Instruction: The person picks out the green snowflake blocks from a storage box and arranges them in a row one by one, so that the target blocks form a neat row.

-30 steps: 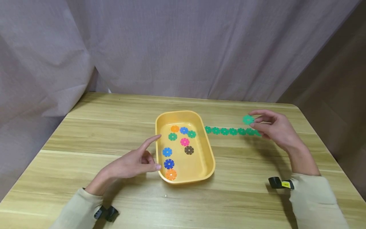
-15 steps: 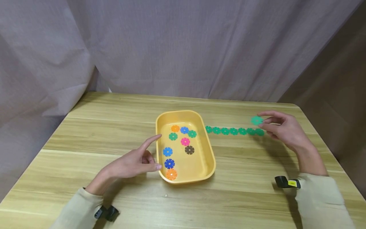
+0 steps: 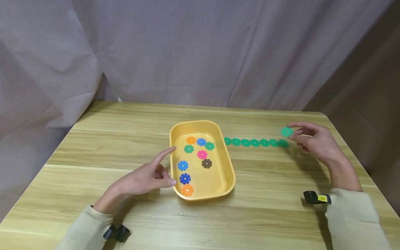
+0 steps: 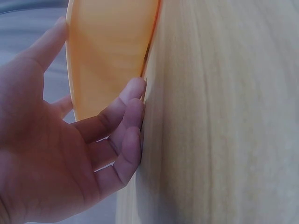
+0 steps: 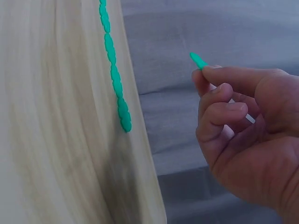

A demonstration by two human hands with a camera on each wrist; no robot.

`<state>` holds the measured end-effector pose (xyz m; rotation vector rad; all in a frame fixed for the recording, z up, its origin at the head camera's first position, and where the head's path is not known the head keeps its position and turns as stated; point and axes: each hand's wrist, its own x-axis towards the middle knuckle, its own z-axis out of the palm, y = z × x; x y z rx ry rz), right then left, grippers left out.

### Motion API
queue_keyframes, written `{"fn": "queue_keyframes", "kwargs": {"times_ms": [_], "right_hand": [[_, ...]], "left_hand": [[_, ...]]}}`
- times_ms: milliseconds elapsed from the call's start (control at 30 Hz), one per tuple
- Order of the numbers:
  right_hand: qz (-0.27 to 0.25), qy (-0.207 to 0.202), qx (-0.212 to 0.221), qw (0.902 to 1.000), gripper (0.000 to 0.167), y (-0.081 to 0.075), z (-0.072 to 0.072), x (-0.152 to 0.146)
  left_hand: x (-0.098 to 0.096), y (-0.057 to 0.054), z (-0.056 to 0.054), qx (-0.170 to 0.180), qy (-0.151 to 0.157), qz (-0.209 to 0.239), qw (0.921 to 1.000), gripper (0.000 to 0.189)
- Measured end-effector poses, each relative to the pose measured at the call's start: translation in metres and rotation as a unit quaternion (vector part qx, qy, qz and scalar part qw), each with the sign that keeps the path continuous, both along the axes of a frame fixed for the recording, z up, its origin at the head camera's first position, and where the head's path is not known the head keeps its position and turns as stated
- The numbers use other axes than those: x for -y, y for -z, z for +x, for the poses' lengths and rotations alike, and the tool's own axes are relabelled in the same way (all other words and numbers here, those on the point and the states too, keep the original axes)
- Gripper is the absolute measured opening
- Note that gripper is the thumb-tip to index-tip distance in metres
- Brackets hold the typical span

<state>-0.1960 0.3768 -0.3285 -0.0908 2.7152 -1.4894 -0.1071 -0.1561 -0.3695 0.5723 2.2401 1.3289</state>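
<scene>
Pinched at the fingertips of the right hand [image 3: 312, 142], the green snowflake disc [image 3: 286, 132] has been carried rightward past the end of the green chain [image 3: 254, 142] on the desk [image 3: 125, 139] — not yet joined; the left hand [image 3: 140, 178], relaxed, stays beside the yellow tray [image 3: 175, 128].

One tray [image 3: 175, 133] — nine discs [image 3: 202, 154] inside — two hands [image 3: 142, 180].

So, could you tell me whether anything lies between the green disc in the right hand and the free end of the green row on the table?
Nothing visible does. The right hand pinches the green disc just above the row's right end, with only bare table beside it.
</scene>
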Motion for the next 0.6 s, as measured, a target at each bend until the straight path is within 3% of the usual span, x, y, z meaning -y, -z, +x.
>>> {"fn": "queue_keyframes", "kwargs": {"times_ms": [600], "right_hand": [[-0.014, 0.042, 0.007, 0.9990, 0.027, 0.014, -0.008, -0.013]], "left_hand": [[0.000, 0.001, 0.000, 0.000, -0.001, 0.002, 1.0000, 0.102]]}}
